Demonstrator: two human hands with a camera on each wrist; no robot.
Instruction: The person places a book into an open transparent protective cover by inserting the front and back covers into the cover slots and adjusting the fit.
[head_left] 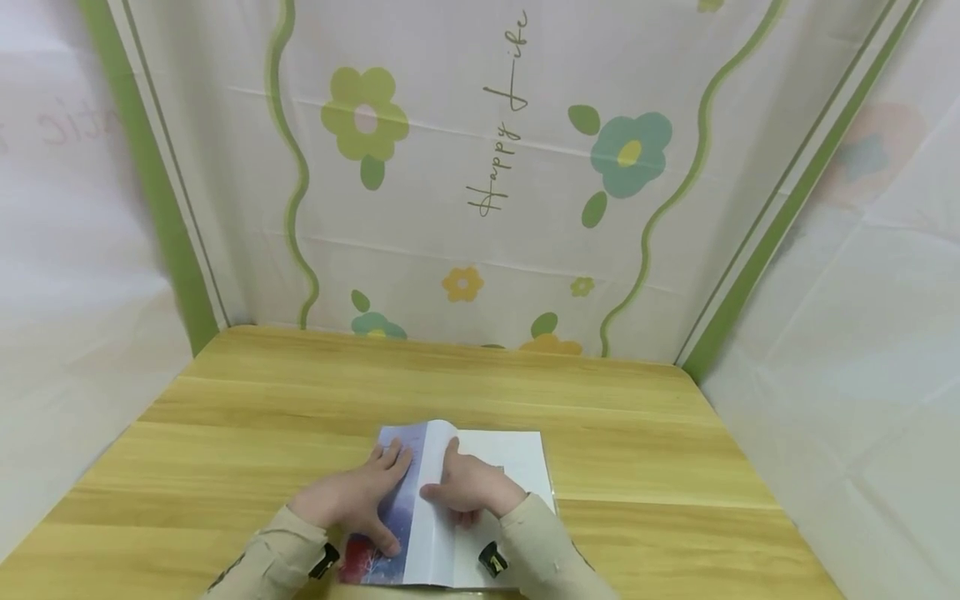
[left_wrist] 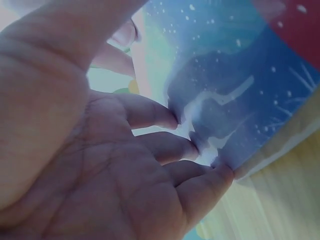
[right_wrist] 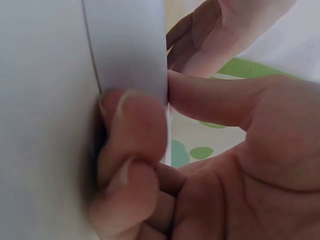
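Observation:
A booklet (head_left: 517,450) lies opened on the table, white on its right side. Its left leaf (left_wrist: 225,65) is printed purple-blue with white specks and a red patch. Between them a white strip of paper (head_left: 432,508) curves up along the fold. My left hand (head_left: 356,500) rests spread on the printed leaf, thumb apart, fingertips touching its surface. My right hand (head_left: 472,486) presses on the white strip with thumb and forefinger stretched out. In the right wrist view its other fingers (right_wrist: 142,125) bend against the paper near the crease, and the thumb meets the strip's edge.
The wood-grain table (head_left: 637,467) reaches back to a hanging cloth (head_left: 450,208) with printed flowers and lettering. Pale cloth sides (head_left: 847,400) stand at left and right. Both sleeves (head_left: 277,550) lie close to the booklet's near edge.

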